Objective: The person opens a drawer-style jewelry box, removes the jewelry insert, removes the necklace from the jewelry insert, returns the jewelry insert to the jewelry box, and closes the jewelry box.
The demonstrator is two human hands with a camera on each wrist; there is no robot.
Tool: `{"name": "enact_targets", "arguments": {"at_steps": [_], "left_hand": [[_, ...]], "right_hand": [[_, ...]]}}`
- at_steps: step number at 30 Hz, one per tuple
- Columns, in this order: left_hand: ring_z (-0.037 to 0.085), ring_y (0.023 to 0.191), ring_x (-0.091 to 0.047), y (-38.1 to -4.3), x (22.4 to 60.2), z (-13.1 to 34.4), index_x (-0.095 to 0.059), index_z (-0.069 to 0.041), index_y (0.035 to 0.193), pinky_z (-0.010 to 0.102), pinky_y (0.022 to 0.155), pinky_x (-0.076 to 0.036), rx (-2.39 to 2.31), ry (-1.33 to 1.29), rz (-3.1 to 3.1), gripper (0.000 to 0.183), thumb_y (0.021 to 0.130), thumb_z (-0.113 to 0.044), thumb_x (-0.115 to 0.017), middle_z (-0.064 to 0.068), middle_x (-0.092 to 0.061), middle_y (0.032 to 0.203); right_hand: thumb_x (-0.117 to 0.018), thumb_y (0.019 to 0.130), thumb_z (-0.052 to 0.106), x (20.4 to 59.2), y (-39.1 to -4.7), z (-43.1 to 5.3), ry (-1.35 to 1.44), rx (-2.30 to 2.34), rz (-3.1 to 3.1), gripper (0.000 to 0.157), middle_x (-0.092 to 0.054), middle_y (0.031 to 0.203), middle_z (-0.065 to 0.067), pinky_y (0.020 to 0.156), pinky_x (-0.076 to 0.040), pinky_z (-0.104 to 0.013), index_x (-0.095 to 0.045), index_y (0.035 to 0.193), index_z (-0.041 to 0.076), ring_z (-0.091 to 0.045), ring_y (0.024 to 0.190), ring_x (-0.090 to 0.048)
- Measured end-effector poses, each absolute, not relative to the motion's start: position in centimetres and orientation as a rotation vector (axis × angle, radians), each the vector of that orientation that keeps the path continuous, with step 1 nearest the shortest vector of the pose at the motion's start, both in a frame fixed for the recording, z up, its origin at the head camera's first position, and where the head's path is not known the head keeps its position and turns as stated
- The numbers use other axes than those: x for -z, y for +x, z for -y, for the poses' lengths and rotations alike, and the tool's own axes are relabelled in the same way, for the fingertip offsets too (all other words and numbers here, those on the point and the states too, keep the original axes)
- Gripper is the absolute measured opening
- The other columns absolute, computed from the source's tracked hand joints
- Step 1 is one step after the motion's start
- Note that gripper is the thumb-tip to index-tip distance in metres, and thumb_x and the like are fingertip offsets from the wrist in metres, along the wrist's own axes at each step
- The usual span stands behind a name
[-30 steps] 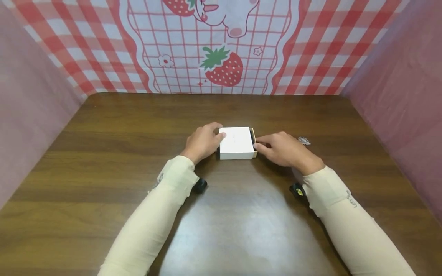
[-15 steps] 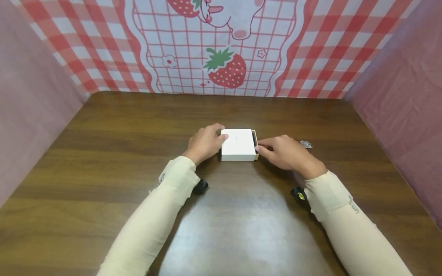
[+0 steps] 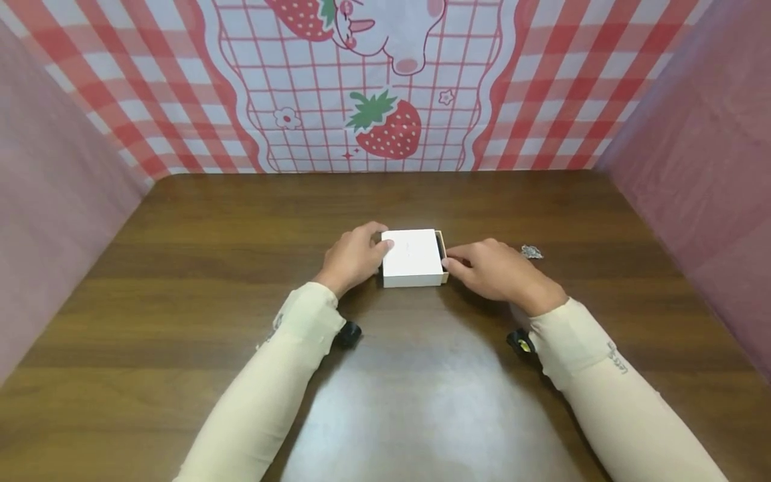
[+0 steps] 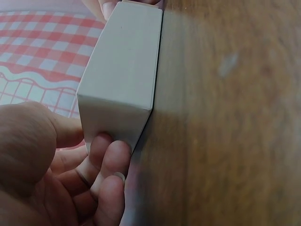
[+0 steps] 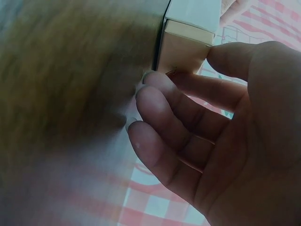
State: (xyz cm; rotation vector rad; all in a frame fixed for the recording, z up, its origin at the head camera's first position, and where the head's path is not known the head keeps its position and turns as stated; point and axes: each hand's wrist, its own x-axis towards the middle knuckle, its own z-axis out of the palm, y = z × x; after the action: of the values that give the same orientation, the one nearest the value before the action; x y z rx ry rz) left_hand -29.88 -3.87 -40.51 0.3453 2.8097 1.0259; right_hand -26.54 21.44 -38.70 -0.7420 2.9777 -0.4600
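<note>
A white slide-out box (image 3: pixel 412 256) lies on the table in the head view, its lid sleeve facing up. At its right end a narrow strip of the tan-edged inner drawer (image 5: pixel 183 49) sticks out of the sleeve. My left hand (image 3: pixel 351 260) holds the sleeve's left end, thumb on the top corner and fingertips against the end face, as the left wrist view shows. With thumb and index finger, my right hand (image 3: pixel 496 271) pinches at the drawer's outer end. The other right fingers lie loosely curled below it. What the drawer holds is hidden.
A small crumpled-looking silvery, clear item (image 3: pixel 532 252) lies on the wooden table (image 3: pixel 397 388), just beyond the right hand. A strawberry-patterned checked cloth (image 3: pixel 385 87) hangs behind the table, with pink cloth at both sides.
The head view has shifted slightly. Both hands keep their places on the box, and the drawer sticks out by about the same amount.
</note>
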Motion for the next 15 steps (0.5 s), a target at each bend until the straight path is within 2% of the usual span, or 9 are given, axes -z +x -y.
{"name": "enact_targets", "arguments": {"at_steps": [3,7,10,15], "left_hand": [[0.011,0.073,-0.065,-29.82,40.53,3.82,-0.053,-0.02,0.144,0.052,0.092,-0.044,-1.048,0.342,-2.808,0.047,0.104,-0.043,-0.051,-0.003,-0.065,0.095],[0.009,0.071,-0.065,-29.79,40.67,3.81,-0.054,-0.02,0.143,0.051,0.094,-0.044,-1.043,0.337,-2.809,0.046,0.104,-0.042,-0.052,-0.002,-0.065,0.098],[0.009,0.07,-0.066,-29.75,40.77,3.82,-0.054,-0.019,0.143,0.051,0.094,-0.044,-1.042,0.337,-2.811,0.046,0.104,-0.042,-0.052,-0.002,-0.066,0.098],[0.01,0.072,-0.065,-29.87,40.57,3.8,-0.053,-0.02,0.144,0.051,0.094,-0.044,-1.038,0.333,-2.809,0.046,0.104,-0.043,-0.052,-0.004,-0.066,0.093]], "right_hand": [[-0.056,0.103,0.03,38.62,-26.41,-21.43,-0.744,0.456,-2.987,0.022,-0.061,0.077,0.002,0.073,-0.046,-0.041,-0.068,0.09,0.017,-0.019,0.074,-0.056],[-0.055,0.103,0.031,38.8,-26.14,-21.42,-0.73,0.478,-2.982,0.025,-0.071,0.097,0.0,0.081,-0.05,-0.045,-0.074,0.109,0.016,-0.019,0.087,-0.064],[-0.055,0.103,0.033,38.94,-26.02,-21.33,-0.725,0.493,-2.979,0.03,-0.072,0.107,-0.002,0.086,-0.051,-0.048,-0.073,0.118,0.015,-0.021,0.095,-0.067],[-0.055,0.103,0.035,38.65,-26.08,-21.31,-0.717,0.491,-2.971,0.035,-0.072,0.115,-0.005,0.092,-0.05,-0.051,-0.071,0.126,0.013,-0.025,0.105,-0.067]]}}
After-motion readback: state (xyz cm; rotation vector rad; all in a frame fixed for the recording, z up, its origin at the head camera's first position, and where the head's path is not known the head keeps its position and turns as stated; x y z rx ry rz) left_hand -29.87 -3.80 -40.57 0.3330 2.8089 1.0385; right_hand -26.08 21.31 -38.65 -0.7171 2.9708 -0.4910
